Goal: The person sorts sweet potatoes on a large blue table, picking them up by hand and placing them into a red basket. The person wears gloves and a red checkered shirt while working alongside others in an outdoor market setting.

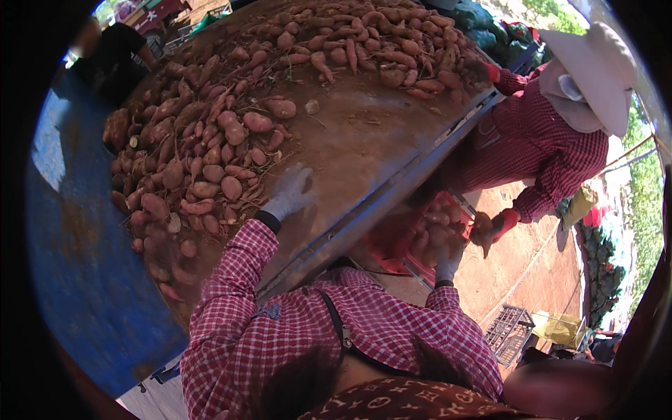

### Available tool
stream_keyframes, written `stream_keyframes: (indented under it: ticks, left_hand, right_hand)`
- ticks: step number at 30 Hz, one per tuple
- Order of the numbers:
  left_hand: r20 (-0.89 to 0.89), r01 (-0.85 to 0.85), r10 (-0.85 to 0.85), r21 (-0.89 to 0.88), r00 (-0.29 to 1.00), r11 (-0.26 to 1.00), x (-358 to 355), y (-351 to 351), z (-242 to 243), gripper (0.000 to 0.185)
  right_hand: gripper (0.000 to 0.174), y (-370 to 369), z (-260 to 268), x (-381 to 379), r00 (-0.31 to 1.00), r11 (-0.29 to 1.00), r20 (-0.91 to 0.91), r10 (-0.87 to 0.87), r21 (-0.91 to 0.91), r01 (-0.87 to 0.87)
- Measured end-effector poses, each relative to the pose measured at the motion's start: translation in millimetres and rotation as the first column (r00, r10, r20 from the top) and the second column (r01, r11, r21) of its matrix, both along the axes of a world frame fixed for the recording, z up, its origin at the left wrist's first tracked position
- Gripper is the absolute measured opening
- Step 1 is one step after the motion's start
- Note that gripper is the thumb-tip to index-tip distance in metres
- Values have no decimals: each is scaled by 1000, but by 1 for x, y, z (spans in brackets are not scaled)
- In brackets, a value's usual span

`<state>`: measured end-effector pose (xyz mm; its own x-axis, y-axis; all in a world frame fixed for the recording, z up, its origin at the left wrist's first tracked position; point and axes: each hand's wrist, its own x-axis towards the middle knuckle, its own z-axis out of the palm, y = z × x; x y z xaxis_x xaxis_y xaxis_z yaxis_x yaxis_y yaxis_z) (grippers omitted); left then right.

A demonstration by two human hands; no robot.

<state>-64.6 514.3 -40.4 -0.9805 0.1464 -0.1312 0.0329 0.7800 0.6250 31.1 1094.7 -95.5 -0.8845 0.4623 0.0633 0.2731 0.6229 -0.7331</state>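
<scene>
My left hand [292, 192], in a pale glove, is over the dirt-covered sorting bed [357, 136] at the edge of a heap of sweet potatoes [199, 152]. Its fingers are spread and nothing shows in them. My right hand [449, 261], also gloved, is at the near side of a red-lined crate [409, 252] holding sweet potatoes [437, 226]. Its fingertips blend into the load, so whether it grips one cannot be seen. Right beside it, a co-worker's red-gloved hand [505, 223] holds a sweet potato [480, 231] at the crate's far side.
The co-worker [551, 121] in a wide-brimmed hat leans over the metal rail [388, 184], other hand at the far heap. A blue metal side panel [100, 252] bounds the left. Another person [113, 58] stands beyond it. A black plastic crate [508, 333] is on the ground at right.
</scene>
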Motion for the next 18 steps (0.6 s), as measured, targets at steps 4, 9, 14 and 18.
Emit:
stream_keyframes:
  ticks: [4,9,14,18]
  left_hand:
    - [-340,-305,189,-329,921,894,-23,-37,37,74]
    - [-58,-491,580,-603,813,628,-30,-122,45,89]
    - [25,-317,439,-656,898,685,-15,-147,1,101]
    - [101,-224,405,-701,909,677,-23,-137,14,109]
  right_hand:
    - [58,46,-26,-19,995,972,55,-82,-216,93]
    - [61,37,-19,-70,934,983,355,-23,177,-43]
    - [47,-31,12,-123,954,956,112,279,-130,-264]
    - [33,-134,62,-184,927,886,-145,346,-275,-374]
